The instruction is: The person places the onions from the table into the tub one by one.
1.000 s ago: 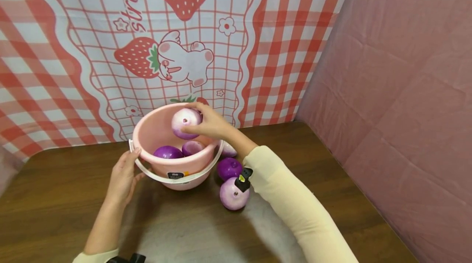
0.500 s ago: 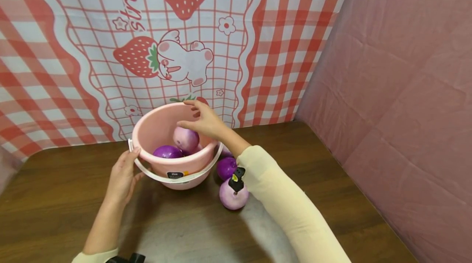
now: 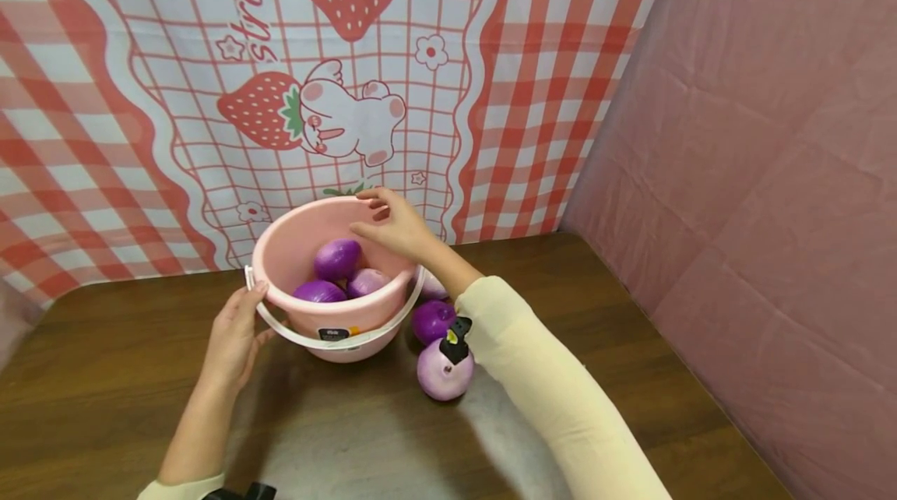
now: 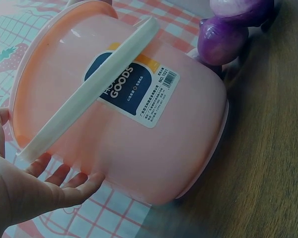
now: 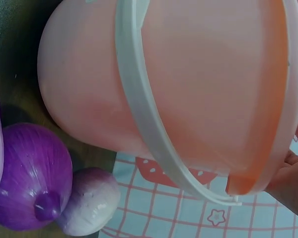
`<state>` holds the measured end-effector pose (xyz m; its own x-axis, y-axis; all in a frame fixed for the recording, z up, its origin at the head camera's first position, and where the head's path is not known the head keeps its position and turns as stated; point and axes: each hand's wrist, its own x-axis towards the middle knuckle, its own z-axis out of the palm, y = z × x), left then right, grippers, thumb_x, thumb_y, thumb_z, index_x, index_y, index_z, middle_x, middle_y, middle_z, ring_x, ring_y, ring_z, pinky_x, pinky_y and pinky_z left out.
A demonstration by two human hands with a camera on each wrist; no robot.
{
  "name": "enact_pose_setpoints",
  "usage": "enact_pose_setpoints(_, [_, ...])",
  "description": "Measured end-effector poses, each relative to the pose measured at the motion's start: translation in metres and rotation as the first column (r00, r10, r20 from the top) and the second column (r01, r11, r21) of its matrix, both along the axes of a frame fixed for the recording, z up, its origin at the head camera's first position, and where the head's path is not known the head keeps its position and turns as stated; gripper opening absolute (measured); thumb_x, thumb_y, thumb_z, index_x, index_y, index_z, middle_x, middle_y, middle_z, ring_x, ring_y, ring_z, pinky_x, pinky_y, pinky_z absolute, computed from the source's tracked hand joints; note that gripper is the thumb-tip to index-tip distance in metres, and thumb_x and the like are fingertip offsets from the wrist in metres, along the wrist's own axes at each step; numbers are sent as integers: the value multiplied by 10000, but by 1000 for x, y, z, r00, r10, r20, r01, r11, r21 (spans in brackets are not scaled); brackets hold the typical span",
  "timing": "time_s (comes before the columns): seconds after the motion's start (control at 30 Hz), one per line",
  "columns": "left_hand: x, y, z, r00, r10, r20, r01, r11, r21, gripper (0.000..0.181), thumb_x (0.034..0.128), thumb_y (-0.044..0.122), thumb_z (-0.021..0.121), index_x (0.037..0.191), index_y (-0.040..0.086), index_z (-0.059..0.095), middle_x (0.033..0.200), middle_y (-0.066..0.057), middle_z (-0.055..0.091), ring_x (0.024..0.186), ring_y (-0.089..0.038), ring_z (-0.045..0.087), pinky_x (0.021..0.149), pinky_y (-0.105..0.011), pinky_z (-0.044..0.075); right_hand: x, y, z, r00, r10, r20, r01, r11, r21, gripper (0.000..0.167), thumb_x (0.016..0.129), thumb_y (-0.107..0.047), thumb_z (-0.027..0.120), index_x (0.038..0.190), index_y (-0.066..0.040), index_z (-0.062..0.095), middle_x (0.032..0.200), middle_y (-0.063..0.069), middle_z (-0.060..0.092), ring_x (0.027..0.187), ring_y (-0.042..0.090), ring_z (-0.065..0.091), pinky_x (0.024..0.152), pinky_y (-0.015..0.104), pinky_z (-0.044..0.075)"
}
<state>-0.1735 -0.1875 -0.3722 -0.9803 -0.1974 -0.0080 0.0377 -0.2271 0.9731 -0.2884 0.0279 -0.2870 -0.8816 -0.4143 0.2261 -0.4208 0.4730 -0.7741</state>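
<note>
A pink bucket (image 3: 308,239) with a white handle (image 3: 301,338) stands on the table, with purple onions inside: one on top (image 3: 338,258), one at the front left (image 3: 318,292) and a paler one (image 3: 367,282). My left hand (image 3: 234,329) holds the bucket's left rim, thumb at the edge and fingers along the outer wall, as the left wrist view shows. Over the right rim is my right hand (image 3: 395,227), fingers loosely bent and holding nothing. Most of that hand lies beyond the bucket's rim in the right wrist view.
Beside the bucket's right side lie a dark purple onion (image 3: 430,321), a pale onion (image 3: 444,375) and a whitish one (image 3: 434,287) partly hidden by the handle and arm. Behind the wooden table (image 3: 336,430) hangs a strawberry-print cloth (image 3: 392,110); a pink cloth (image 3: 757,173) hangs at right.
My right hand has let go of an onion, which dropped into the bucket and rolled left onto the others. That hand stays over the rim. My left hand keeps its place on the bucket.
</note>
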Motion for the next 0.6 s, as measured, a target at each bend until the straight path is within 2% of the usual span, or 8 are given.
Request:
enact_pose_setpoints(0.23, [0, 0, 0, 1000, 2, 4, -2, 1000, 8, 104, 959, 327, 500, 977, 233, 540, 960, 124, 520, 982, -52, 473, 745, -194, 562, -2, 10, 4, 999, -24, -40, 22, 999, -47, 461, 854, -224, 679, 1267, -82, 532, 1232, 171, 570, 1073, 274, 571, 896, 298, 519])
enact_pose_setpoints(0.47, [0, -1, 0, 1000, 3, 8, -3, 1000, 8, 101, 956, 333, 505, 981, 241, 540, 966, 126, 521, 981, -34, 478, 747, -190, 560, -5, 20, 4, 997, -63, -53, 57, 993, -103, 388, 865, -248, 668, 1202, -77, 581, 1183, 156, 600, 1028, 252, 572, 869, 285, 517])
enact_pose_setpoints(0.6, [0, -1, 0, 1000, 0, 3, 0, 1000, 7, 98, 957, 331, 504, 973, 243, 543, 958, 127, 522, 979, -38, 474, 744, -191, 561, -7, 25, 3, 994, -85, -67, 78, 992, -103, 363, 860, -230, 669, 1192, -100, 596, 1152, 111, 619, 1011, 242, 584, 850, 296, 526])
